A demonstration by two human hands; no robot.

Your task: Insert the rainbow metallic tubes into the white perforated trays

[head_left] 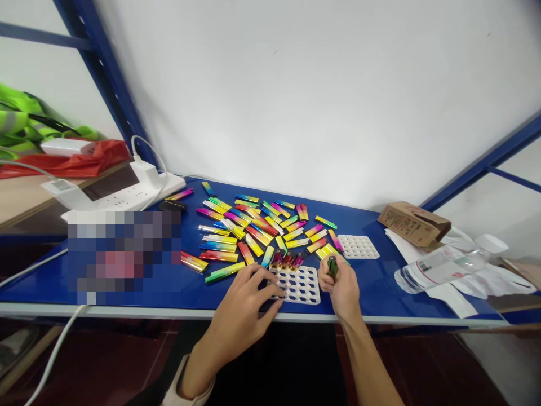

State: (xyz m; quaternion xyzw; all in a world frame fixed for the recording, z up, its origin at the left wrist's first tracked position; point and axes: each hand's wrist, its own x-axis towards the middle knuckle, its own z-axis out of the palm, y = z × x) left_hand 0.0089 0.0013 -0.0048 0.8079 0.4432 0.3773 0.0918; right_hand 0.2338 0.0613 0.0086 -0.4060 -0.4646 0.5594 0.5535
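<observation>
Now the right hand's (341,290) grip clenches a green vape pen (332,268), while the left hand (243,318) rests open on the white tray (306,293), a few pens (286,260) upright at its far edge, the main heap (253,225) beyond it unsorted.

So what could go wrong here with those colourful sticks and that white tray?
The white perforated tray sits close to the front edge of the blue table, under the left hand, so a nudge might tip it off. The sticks standing in its far row could topple. The stick in the right hand could slip and land among the loose pile.
</observation>
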